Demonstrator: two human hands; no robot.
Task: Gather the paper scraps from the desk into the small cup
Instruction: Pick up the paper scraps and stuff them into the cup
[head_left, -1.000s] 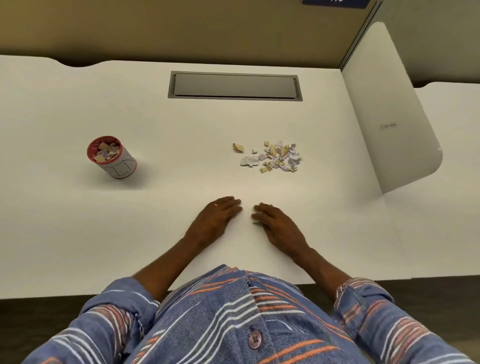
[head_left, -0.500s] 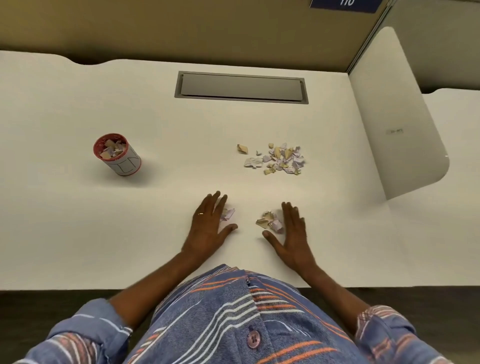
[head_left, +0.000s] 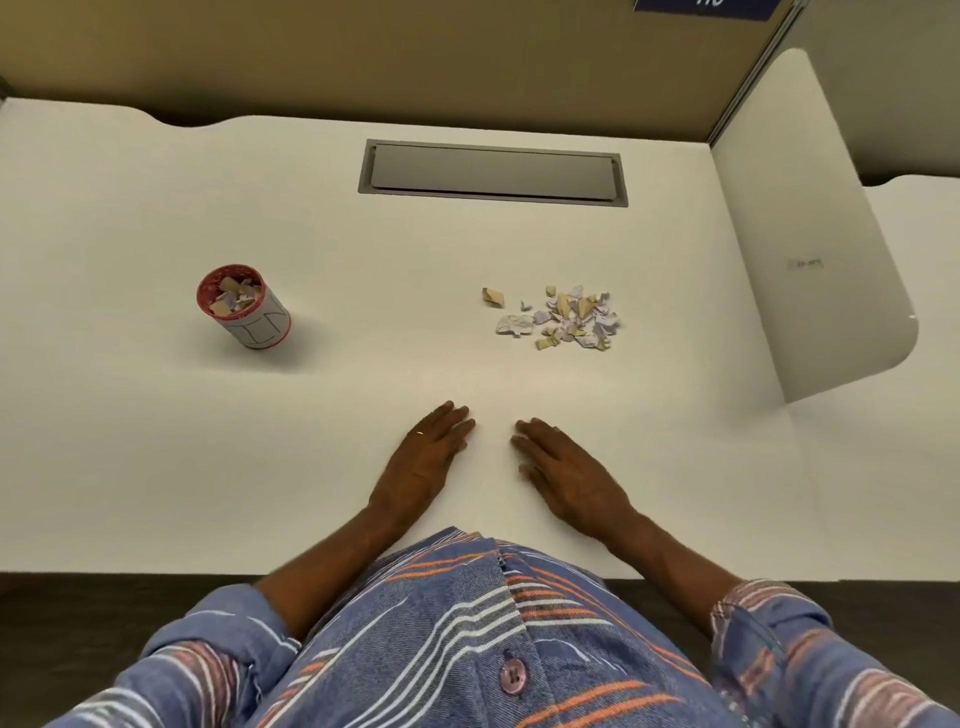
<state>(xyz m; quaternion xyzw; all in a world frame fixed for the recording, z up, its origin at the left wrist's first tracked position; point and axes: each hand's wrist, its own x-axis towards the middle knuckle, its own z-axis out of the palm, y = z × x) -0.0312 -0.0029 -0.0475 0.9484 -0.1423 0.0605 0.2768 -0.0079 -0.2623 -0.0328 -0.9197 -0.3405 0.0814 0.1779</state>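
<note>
A small white cup (head_left: 244, 306) with a red rim stands on the left of the white desk (head_left: 156, 441), with several paper scraps inside it. A pile of purple, tan and white paper scraps (head_left: 571, 317) lies right of centre, and one tan scrap (head_left: 492, 296) sits just left of the pile. My left hand (head_left: 423, 467) and my right hand (head_left: 566, 478) lie flat, palms down, near the front edge. Their fingertips angle toward each other with a small gap between. No scraps show under or between them.
A grey cable hatch (head_left: 492, 174) is set into the desk at the back. A white divider panel (head_left: 810, 234) stands along the right side. A tan partition wall (head_left: 415, 62) closes the back. The desk's front edge runs just below my wrists.
Half a second ago my hands were spread with a few scraps showing beside the palms. They have since turned inward and lie flat, and those scraps are out of sight.
</note>
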